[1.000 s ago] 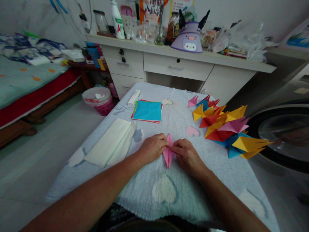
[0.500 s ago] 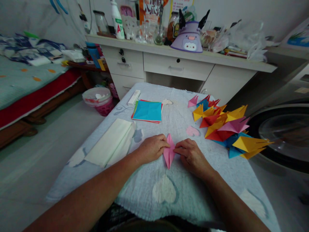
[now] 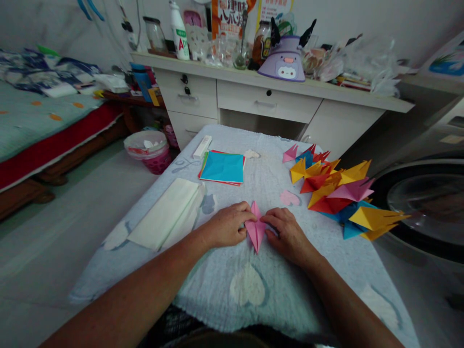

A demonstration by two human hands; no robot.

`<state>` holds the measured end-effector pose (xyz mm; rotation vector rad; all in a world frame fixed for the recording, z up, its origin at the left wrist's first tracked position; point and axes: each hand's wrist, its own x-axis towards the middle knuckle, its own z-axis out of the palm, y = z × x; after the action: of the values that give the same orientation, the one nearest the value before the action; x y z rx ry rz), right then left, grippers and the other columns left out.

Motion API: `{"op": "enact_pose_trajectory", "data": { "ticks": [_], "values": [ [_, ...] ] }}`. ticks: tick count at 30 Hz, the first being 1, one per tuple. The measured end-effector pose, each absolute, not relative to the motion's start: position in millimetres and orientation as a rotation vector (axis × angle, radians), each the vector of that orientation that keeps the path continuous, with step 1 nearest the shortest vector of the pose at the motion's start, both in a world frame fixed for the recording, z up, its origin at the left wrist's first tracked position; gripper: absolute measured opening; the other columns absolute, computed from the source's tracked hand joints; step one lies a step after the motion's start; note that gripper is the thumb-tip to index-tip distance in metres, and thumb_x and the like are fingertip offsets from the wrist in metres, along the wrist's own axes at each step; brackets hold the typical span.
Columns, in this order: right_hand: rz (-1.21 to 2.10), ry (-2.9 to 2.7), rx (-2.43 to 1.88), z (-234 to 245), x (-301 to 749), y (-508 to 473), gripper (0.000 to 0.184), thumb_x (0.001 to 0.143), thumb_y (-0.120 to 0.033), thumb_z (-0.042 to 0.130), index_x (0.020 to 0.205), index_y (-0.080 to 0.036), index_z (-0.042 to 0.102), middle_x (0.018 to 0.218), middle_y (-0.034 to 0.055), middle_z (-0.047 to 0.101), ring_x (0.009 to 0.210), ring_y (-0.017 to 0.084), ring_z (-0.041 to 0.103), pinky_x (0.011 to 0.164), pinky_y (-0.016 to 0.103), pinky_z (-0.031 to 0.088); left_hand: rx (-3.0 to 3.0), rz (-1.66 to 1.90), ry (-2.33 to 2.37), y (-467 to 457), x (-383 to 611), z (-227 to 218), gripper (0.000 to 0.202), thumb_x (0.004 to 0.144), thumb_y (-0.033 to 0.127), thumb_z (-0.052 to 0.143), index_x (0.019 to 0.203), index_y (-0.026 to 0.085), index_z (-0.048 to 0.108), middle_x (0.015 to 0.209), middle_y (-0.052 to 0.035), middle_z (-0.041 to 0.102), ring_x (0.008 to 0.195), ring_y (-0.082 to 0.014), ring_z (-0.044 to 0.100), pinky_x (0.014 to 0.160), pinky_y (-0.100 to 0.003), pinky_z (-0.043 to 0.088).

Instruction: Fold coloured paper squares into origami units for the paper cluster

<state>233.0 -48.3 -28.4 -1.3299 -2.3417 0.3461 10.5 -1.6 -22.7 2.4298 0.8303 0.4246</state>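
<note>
A pink folded origami paper (image 3: 256, 234), a narrow diamond with a crease down its middle, lies on the cloth-covered table (image 3: 250, 290) in front of me. My left hand (image 3: 232, 224) pinches its left edge between thumb and fingers. On the other side, the fingers of my right hand (image 3: 284, 232) hold its right edge. Beyond my left hand is a stack of square coloured paper (image 3: 223, 167) with a blue sheet on top. To the right lies a group of folded paper cranes (image 3: 329, 186) in yellow, red, pink and blue.
A pale folded paper packet (image 3: 166, 210) lies left of my left forearm, and a small white box (image 3: 202, 147) sits farther back. Behind the table stands a white desk (image 3: 268, 99) crowded with jars and bags. A pink bin (image 3: 155, 162) is on the floor at left.
Both hands stay at the pink paper. My right fingers have shifted slightly up along its edge, and the paper's lower tip has swung a little to the right.
</note>
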Motion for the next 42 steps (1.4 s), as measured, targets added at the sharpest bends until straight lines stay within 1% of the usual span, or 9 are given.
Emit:
{"op": "enact_pose_trajectory", "data": {
  "ticks": [7, 12, 15, 20, 22, 27, 30, 35, 42],
  "values": [
    [0.291, -2.343, -1.25, -30, 234, -46, 0.022, 0.091, -0.017, 0.056, 0.107, -0.022, 0.07, 0.099, 0.0084, 0.065, 0.09, 0.022, 0.055, 0.08, 0.038, 0.043, 2.427, 0.386, 0.8, 1, 8, -20, 0.043, 0.074, 0.011, 0.055, 0.115, 0.022, 0.063, 0.109, -0.0043, 0.056, 0.103, -0.0183, 0.055, 0.094, -0.03, 0.046],
    [0.262, -2.305, -1.239, -30, 231, -45, 0.02, 0.093, -0.018, 0.055, 0.103, -0.023, 0.072, 0.093, 0.0077, 0.066, 0.086, 0.021, 0.056, 0.077, 0.036, 0.045, 2.419, 0.409, 0.783, 1, 7, -20, 0.045, 0.07, 0.008, 0.058, 0.114, 0.021, 0.064, 0.11, -0.0045, 0.056, 0.104, -0.0184, 0.055, 0.095, -0.031, 0.046],
    [0.293, -2.271, -1.247, -30, 229, -45, 0.02, 0.094, -0.018, 0.053, 0.101, -0.022, 0.071, 0.092, 0.0074, 0.066, 0.086, 0.021, 0.056, 0.077, 0.036, 0.047, 2.404, 0.476, 0.8, 1, 9, -22, 0.04, 0.073, 0.011, 0.062, 0.112, 0.02, 0.065, 0.108, -0.0049, 0.056, 0.102, -0.019, 0.056, 0.093, -0.032, 0.047],
    [0.329, -2.173, -1.242, -29, 228, -44, 0.017, 0.095, -0.019, 0.05, 0.098, -0.021, 0.067, 0.089, 0.0068, 0.065, 0.086, 0.02, 0.057, 0.078, 0.035, 0.047, 2.355, 0.683, 0.843, 0, 16, -27, 0.02, 0.086, 0.017, 0.059, 0.102, 0.02, 0.07, 0.099, -0.0047, 0.06, 0.095, -0.0166, 0.058, 0.086, -0.029, 0.048],
    [0.37, -2.124, -1.225, -25, 227, -46, 0.016, 0.095, -0.018, 0.048, 0.097, -0.021, 0.064, 0.089, 0.0063, 0.063, 0.086, 0.02, 0.057, 0.078, 0.034, 0.047, 2.306, 0.766, 0.846, -1, 18, -25, 0.017, 0.09, 0.02, 0.057, 0.099, 0.019, 0.071, 0.094, -0.004, 0.06, 0.091, -0.0152, 0.059, 0.082, -0.027, 0.047],
    [0.446, -2.079, -1.124, -13, 223, -52, 0.016, 0.091, -0.024, 0.056, 0.106, -0.021, 0.058, 0.097, 0.0069, 0.06, 0.094, 0.021, 0.056, 0.082, 0.035, 0.046, 2.178, 0.888, 0.845, -5, 21, -15, 0.017, 0.091, 0.021, 0.056, 0.096, 0.018, 0.072, 0.087, -0.0024, 0.06, 0.082, -0.0132, 0.058, 0.073, -0.024, 0.045],
    [0.449, -2.039, -1.09, -9, 220, -53, 0.008, 0.093, -0.022, 0.052, 0.097, -0.021, 0.059, 0.088, 0.0047, 0.06, 0.086, 0.019, 0.055, 0.077, 0.033, 0.044, 2.089, 0.914, 0.858, -9, 23, -9, 0.014, 0.089, 0.021, 0.058, 0.087, 0.015, 0.071, 0.076, 0.0, 0.055, 0.071, -0.0115, 0.054, 0.064, -0.022, 0.04],
    [0.607, -1.909, -1.143, -4, 220, -56, 0.018, 0.096, -0.026, 0.049, 0.081, -0.021, 0.058, 0.076, 0.0017, 0.056, 0.074, 0.016, 0.054, 0.071, 0.029, 0.043, 1.933, 0.93, 0.854, -12, 25, -6, 0.02, 0.085, 0.029, 0.063, 0.074, 0.013, 0.066, 0.066, 0.0034, 0.046, 0.061, -0.0093, 0.043, 0.057, -0.022, 0.033],
    [0.898, -1.727, -1.193, -4, 220, -58, 0.029, 0.096, -0.037, 0.047, 0.075, -0.02, 0.056, 0.072, -0.0006, 0.052, 0.069, 0.013, 0.051, 0.065, 0.025, 0.043, 1.706, 0.835, 0.829, -12, 27, -12, 0.024, 0.079, 0.036, 0.065, 0.081, 0.012, 0.065, 0.068, 0.0029, 0.05, 0.061, -0.0095, 0.041, 0.056, -0.021, 0.032]
  ]
}}
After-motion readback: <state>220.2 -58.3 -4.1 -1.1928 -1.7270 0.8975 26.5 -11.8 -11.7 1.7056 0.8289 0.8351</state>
